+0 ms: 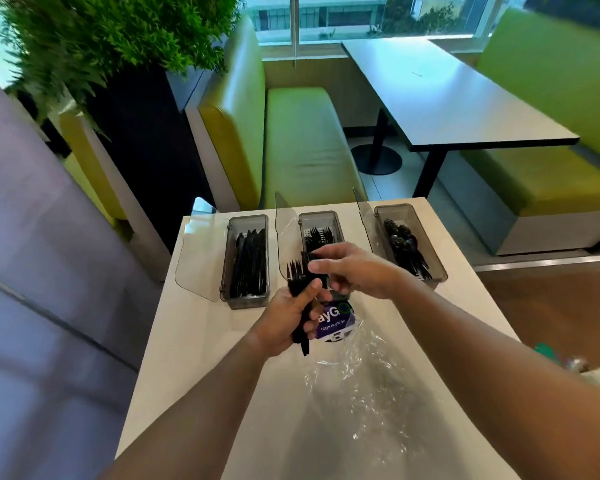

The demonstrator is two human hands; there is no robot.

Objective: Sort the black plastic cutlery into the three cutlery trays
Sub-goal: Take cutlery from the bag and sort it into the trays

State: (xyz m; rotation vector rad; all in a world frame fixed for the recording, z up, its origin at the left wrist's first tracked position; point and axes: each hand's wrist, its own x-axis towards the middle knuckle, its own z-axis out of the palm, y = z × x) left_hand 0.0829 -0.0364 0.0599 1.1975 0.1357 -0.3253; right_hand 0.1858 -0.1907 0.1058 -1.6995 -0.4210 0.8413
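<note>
Three clear trays with open lids stand in a row at the far end of the white table (pixel 201 358). The left tray (pixel 246 299) holds black knives, the middle tray (pixel 319 218) black forks, the right tray (pixel 440 268) black spoons. My left hand (pixel 288 317) grips a bundle of black forks (pixel 297 278), tines pointing up, in front of the middle tray. My right hand (pixel 357 268) hovers just above and right of it, pinching the top of one fork between thumb and fingers.
A crumpled clear plastic bag (pixel 368 375) with a purple label (pixel 333 323) lies on the table under my hands. Beyond the table are green bench seats (pixel 302 140), a grey dining table (pixel 440 95) and a planter (pixel 111 39) at the left.
</note>
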